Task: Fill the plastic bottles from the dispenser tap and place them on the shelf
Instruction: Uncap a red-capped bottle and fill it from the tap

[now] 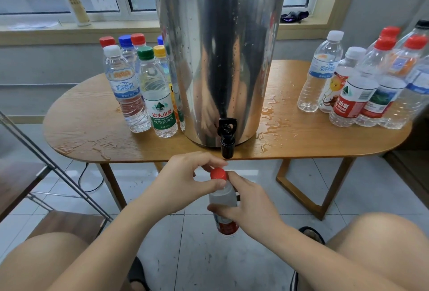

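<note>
Nearest, above the tiled floor and between the person's knees, the right hand (246, 207) is wrapped around the body of a red-labelled plastic bottle (224, 197) and holds it upright. Just above it, the left hand (183, 179) pinches the red cap (218, 174) with thumb and fingertips. The step in hand seems to be turning the cap. Whether it goes on or comes off cannot be told, because the water level inside is not clear. If the bottle is full, the next move calls for a tight cap and then a carry to the wooden shelf (69, 223), low to the left of the left hand. If it is empty, the open mouth must go under the black tap (227, 142), just beyond both hands at the table edge. Behind the tap stands the steel dispenser (218, 58) on an oval wooden table (88, 128), which is wet with puddles (269, 123). Capped bottles stand beyond the left hand (144, 86) and beyond the right (362, 91). Farthest is the window sill (46, 35) with a pump bottle (74, 5).
</note>
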`<state>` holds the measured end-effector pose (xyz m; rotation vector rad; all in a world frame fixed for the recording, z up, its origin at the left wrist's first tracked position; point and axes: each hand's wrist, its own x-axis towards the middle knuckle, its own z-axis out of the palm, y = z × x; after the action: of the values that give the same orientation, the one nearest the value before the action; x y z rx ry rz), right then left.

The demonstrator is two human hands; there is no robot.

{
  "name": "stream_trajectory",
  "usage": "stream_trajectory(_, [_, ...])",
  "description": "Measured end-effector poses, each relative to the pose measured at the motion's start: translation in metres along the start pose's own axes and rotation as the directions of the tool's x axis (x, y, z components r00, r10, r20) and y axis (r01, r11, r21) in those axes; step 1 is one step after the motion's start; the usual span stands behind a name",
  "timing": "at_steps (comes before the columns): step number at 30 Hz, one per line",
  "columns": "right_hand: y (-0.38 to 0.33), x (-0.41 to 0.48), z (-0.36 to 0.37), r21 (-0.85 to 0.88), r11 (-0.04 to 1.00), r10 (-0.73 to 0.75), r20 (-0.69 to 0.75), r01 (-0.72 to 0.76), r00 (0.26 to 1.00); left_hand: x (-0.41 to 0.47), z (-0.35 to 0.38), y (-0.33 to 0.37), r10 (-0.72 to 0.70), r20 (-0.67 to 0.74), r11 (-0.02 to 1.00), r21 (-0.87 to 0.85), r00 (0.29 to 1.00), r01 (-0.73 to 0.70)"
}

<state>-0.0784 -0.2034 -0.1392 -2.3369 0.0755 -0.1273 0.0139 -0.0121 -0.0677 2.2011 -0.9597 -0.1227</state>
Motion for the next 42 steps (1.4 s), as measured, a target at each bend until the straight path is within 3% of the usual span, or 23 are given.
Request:
stream_trajectory(5, [-0.002, 0.000, -0.002, -0.046, 0.999, 0.000, 0.008, 0.001, 1.000, 0.001, 0.007, 0.002, 0.015, -0.111, 0.994, 0.106, 0.994, -0.003])
stream_trajectory(13, [0.004, 0.000, 0.000, -0.058, 0.998, 0.001, -0.022, -0.002, 1.000, 0.001, 0.010, 0.002, 0.029, 0.026, 0.984, 0.178, 0.999, -0.033])
stream_trajectory(19, [0.004, 0.003, 0.000, -0.048, 0.999, 0.002, -0.038, -0.004, 0.999, 0.002, 0.004, -0.001, 0.092, 0.097, 0.987, 0.126, 0.991, -0.103])
stream_trajectory(25, [0.002, 0.005, -0.001, -0.046, 0.999, -0.002, 0.003, 0.003, 1.000, 0.000, 0.001, 0.003, 0.019, -0.016, 0.987, 0.159, 1.000, -0.016])
stream_trajectory(29, [0.002, 0.002, 0.000, -0.098, 0.995, -0.009, 0.022, 0.011, 1.000, 0.002, 0.006, 0.009, 0.002, -0.009, 0.978, 0.211, 1.000, 0.000])
stream_trajectory(37, [0.005, 0.001, 0.000, -0.100, 0.995, -0.002, -0.012, 0.000, 1.000, 0.000, 0.013, 0.010, 0.004, 0.047, 0.986, 0.168, 0.999, -0.012])
stream_trajectory(42, [0.001, 0.002, -0.004, -0.021, 1.000, -0.017, -0.018, 0.017, 1.000, -0.006, 0.006, 0.004, 0.017, -0.076, 1.000, 0.020, 0.997, -0.016])
